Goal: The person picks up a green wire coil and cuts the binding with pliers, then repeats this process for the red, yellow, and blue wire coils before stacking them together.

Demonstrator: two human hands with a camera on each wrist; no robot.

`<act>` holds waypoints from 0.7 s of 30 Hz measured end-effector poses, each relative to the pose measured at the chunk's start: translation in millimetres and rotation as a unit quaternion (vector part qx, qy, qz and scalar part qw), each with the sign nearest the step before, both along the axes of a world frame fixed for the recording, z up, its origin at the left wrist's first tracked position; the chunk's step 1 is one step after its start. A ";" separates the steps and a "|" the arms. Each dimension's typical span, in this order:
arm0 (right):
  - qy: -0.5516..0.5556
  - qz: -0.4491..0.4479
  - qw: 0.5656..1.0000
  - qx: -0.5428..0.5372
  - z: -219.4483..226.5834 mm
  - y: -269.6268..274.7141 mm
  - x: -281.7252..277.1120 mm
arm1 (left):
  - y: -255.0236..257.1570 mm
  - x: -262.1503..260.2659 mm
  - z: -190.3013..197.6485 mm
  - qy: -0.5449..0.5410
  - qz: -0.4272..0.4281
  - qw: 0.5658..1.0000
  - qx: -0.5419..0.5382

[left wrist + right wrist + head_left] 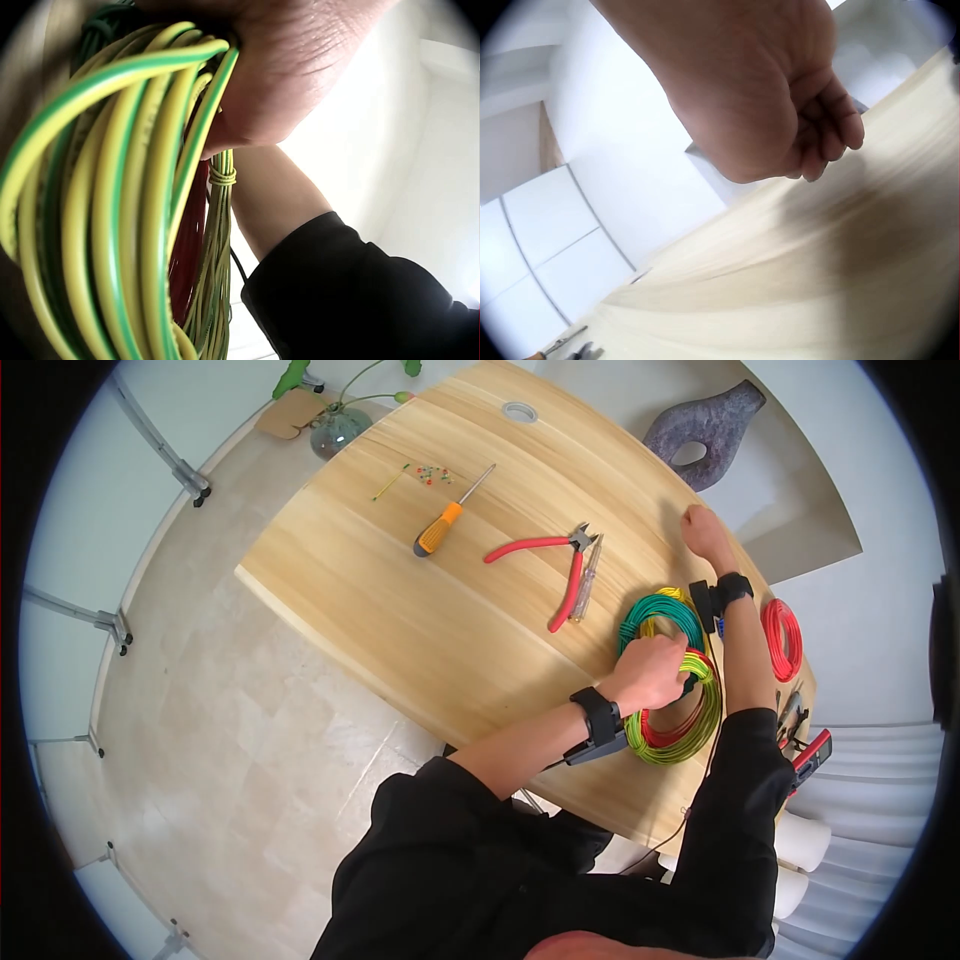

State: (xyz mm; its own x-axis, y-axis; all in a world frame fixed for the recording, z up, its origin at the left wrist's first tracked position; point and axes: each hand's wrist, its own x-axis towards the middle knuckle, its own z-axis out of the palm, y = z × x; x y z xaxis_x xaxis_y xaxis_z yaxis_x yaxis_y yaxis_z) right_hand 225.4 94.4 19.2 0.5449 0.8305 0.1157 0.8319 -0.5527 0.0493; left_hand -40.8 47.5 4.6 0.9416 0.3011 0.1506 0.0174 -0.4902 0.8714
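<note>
My left hand (648, 672) grips a coil of yellow-green striped wire (710, 710) near the table's right end. Red wire (657, 738) shows inside that ring. In the left wrist view the striped loops (112, 202) hang below the hand, beside a dark red bundle (187, 247) and a tied yellow-green bundle (217, 262). A teal wire coil (645, 612) lies just beyond the hand, with yellow wire (672, 594) at its edge. My right hand (706, 538) is over the table's far right edge. Its fingers (831, 139) are curled toward the palm, with nothing visible in them.
Red-handled cutting pliers (528, 547) and a clear-handled screwdriver (588, 582) lie mid-table. Farther left are an orange screwdriver (438, 530) and small coloured pieces (433, 475). A red wire coil (795, 638) and a red-cased meter (814, 754) sit to the right of my right arm.
</note>
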 end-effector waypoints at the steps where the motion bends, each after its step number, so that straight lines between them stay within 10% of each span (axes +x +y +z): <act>1: 0.027 0.034 0.999 0.001 7.0 10.4 -6.1 | -0.1 0.0 0.2 0.005 -0.001 1.000 -0.001; 15: 0.356 0.245 0.901 0.042 35.4 140.2 -214.4 | -17.7 20.3 -50.0 -0.122 0.010 0.993 -0.002; 18: 0.317 0.257 0.912 0.039 24.8 157.4 -244.7 | -35.5 36.1 -77.1 -0.339 0.001 0.863 -0.375; 21: 0.292 0.230 0.927 0.039 17.3 168.5 -257.4 | -32.3 41.5 -77.4 -0.265 0.026 0.939 -0.218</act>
State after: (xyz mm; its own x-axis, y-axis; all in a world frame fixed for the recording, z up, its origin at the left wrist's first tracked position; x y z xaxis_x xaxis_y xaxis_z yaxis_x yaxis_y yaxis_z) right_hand -32.0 262.9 36.5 0.1235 0.9922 -0.0174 0.8528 -0.1151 -0.5094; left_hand 0.7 15.2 -72.9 0.7516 0.4866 0.4454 -0.4610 -0.0956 0.8822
